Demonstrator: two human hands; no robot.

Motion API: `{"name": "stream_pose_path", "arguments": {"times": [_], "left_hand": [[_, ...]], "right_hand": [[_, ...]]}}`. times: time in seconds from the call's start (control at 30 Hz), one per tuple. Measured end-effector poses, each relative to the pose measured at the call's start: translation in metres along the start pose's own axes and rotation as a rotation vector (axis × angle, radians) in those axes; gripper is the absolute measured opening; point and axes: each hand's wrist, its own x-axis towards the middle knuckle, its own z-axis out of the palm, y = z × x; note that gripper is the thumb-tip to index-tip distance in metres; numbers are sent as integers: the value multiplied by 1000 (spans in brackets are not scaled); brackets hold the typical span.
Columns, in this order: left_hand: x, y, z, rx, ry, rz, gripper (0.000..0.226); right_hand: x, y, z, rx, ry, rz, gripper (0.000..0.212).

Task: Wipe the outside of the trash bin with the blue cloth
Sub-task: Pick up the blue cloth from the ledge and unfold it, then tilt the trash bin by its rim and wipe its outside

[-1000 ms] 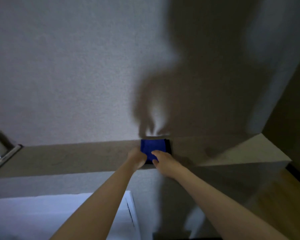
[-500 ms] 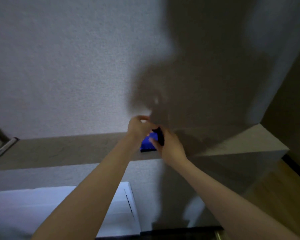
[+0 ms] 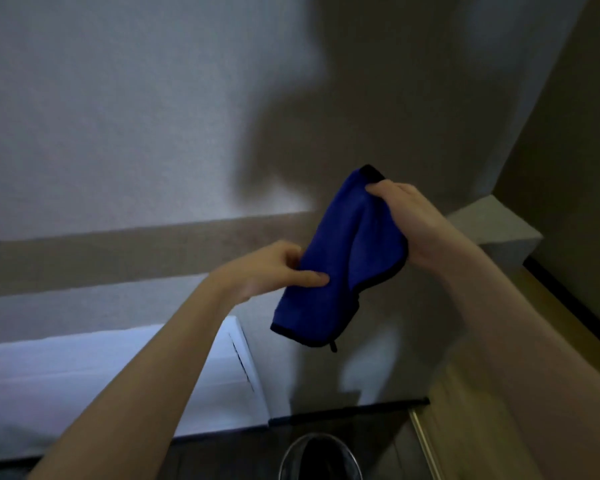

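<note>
While both hands hold it aloft, the blue cloth hangs before a wall ledge. Right hand grips its top; left hand fingers pinch its edge. Round trash bin below, white appliance left.

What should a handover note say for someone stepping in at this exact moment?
Right hand: grips the top of the blue cloth, held up in the air.
Left hand: pinches the cloth's left edge.
Trash bin: on the floor below, only its rim in view at the bottom edge; nothing touches it.
Done: cloth in hand, hanging partly unfolded.
Left: bring the cloth down and wipe the bin's outside.
</note>
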Motion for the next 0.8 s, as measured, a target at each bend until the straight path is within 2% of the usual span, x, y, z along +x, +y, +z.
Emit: {"name": "stream_pose_path", "arguments": {"times": [0.1, 0.17, 0.3, 0.33, 0.4, 0.47, 0.57, 0.6, 0.63, 0.67, 0.73, 0.77, 0.8], "left_hand": [[2, -48, 29, -157, 19, 6, 15], [8, -80, 49, -197, 82, -4, 16], [27, -139, 96, -199, 141, -26, 18], [31, -152, 107, -190, 132, -36, 22], [40, -174, 126, -199, 107, -86, 32], [48, -195, 143, -166, 65, -153, 34], [58, -223, 167, -74, -38, -197, 29], [60, -231, 175, -41, -72, -199, 27], [62, -238, 183, -3, -101, -196, 26], [64, -245, 192, 42, -127, -189, 25], [67, -258, 211, 138, -168, -163, 21], [69, -264, 220, 178, -179, -143, 21], [69, -270, 230, 216, -180, -122, 21]], "right_hand": [[-19, 56, -22, 70, -8, 152, 25], [-33, 104, -35, 241, -91, 234, 30], [-61, 204, -45, 574, -294, 329, 70], [-67, 228, -45, 651, -312, 363, 70], [-80, 275, -40, 784, -295, 447, 50], [-90, 320, -32, 813, -219, 547, 32], [-109, 374, -22, 744, -54, 604, 23], [-114, 386, -20, 721, -26, 607, 28], [-119, 400, -20, 717, -41, 601, 31], [-124, 410, -19, 734, -95, 594, 43], [-132, 428, -14, 706, -231, 545, 93], [-136, 438, -11, 616, -271, 493, 114], [-140, 447, -7, 553, -290, 441, 126]]}}
